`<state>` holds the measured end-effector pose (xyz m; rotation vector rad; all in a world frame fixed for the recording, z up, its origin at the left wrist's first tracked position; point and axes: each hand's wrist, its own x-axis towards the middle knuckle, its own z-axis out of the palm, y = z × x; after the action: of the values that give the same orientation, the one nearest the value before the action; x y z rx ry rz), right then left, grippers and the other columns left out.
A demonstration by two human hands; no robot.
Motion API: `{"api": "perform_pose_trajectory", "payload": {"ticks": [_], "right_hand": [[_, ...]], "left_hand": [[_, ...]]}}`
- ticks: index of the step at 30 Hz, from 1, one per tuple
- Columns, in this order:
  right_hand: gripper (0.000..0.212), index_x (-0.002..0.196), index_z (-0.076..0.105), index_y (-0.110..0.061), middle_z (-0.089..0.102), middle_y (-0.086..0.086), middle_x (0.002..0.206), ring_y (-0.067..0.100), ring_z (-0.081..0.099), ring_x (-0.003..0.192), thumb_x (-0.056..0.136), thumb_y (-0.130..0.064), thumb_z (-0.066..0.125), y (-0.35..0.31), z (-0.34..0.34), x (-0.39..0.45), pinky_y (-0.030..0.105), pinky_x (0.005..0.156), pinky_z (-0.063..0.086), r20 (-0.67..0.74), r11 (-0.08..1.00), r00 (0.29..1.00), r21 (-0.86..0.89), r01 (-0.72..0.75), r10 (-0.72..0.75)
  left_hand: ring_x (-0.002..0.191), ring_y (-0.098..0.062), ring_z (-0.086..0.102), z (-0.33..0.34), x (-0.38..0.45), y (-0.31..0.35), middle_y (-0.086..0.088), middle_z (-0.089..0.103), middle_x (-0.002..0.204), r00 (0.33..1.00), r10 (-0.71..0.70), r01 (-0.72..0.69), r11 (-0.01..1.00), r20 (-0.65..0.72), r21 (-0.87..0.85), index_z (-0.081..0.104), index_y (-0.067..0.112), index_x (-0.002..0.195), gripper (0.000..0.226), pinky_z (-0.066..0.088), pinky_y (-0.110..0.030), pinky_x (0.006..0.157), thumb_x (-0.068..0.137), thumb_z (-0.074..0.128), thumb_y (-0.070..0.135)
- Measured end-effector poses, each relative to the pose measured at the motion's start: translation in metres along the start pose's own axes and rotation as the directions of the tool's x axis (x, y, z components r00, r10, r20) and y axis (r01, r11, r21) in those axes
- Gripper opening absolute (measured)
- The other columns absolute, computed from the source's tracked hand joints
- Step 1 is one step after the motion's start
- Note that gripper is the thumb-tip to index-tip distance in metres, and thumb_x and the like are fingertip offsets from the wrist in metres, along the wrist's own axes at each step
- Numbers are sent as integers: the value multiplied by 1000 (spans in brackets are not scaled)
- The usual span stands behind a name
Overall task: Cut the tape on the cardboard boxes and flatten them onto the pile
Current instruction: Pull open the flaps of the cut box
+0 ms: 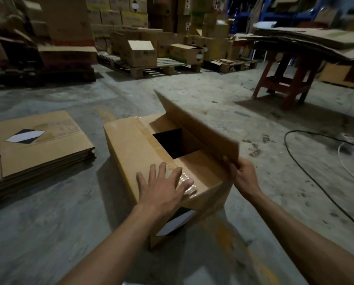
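Head view: left hand (163,188) is lying flat, steadying box (131,153); right hand (242,173) is gripping flap (196,128), likely opening it for flattening.

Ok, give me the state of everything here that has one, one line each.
Box: upright on the floor, top partly open.
Right flap: raised.
Left flap: down, tape on its edge.
Pile: flattened, stacked.
Left hand: flat on left flap.
Right hand: gripping right flap.
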<state>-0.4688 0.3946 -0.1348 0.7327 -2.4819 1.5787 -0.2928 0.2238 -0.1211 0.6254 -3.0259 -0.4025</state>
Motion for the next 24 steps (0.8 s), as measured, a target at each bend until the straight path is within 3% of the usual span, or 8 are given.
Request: {"api": "perform_pose_trajectory", "payload": {"ticks": [3,7,11,15,17,19,22,24], "right_hand": [[39,67,60,-14,60,6,64,16,55,55,99,-35,54,-26,7,11,33,56,42,-358,968,918,231,-92,173],[45,57,45,-18,46,-5,55,1,41,44,99,-30,55,-69,9,29,25,51,32,-488,943,847,331,-44,211],[26,77,62,-20,62,-7,69,3,57,60,97,-35,54,-111,-4,33,26,58,47,-603,961,784,274,32,145],[22,79,63,-24,58,-15,68,-3,56,59,97,-32,55,-151,-4,26,19,56,45,-681,943,715,319,91,161],[21,87,67,-22,64,-8,75,4,61,71,97,-35,53,-161,4,16,31,70,54,-705,950,705,266,164,76],[27,99,69,-17,67,-3,85,20,61,82,95,-36,51,-168,11,10,43,81,48,-725,963,687,152,221,-43],[28,106,69,-12,71,-1,93,19,57,87,93,-30,53,-187,14,8,27,79,27,-730,973,664,-8,229,-162],[25,108,68,-13,71,-2,97,18,56,89,94,-28,54,-199,20,5,27,79,24,-727,975,667,-18,221,-165]], "left_hand": [[148,-34,8,-13,25,28,-5,19,161,999,-11,10,999,-37,-33,29,32,148,55,7,-60,117,100,22,57],[144,-33,25,-43,63,52,-7,34,154,994,-92,83,984,-52,-156,26,24,151,59,7,-60,118,101,14,53],[125,-32,45,-62,80,62,-11,48,135,976,-125,71,958,-178,-279,45,18,135,58,28,-55,111,101,15,54],[91,-23,55,-84,97,62,-4,58,97,912,-194,1,882,-362,-471,53,20,93,53,47,-46,84,100,16,56],[77,-19,56,-97,103,60,-2,58,82,876,-237,0,871,-420,-492,52,20,79,54,46,-39,72,100,17,56],[70,-16,55,-109,103,58,0,56,74,844,-296,26,856,-447,-517,53,19,74,57,43,-36,68,101,18,54],[59,-7,43,-124,95,55,4,46,65,762,-470,75,747,-446,-660,48,20,65,57,35,-30,62,104,19,49],[59,-8,45,-132,90,46,4,48,66,689,-572,35,639,-445,-768,48,22,64,55,36,-30,63,104,21,48]]}}
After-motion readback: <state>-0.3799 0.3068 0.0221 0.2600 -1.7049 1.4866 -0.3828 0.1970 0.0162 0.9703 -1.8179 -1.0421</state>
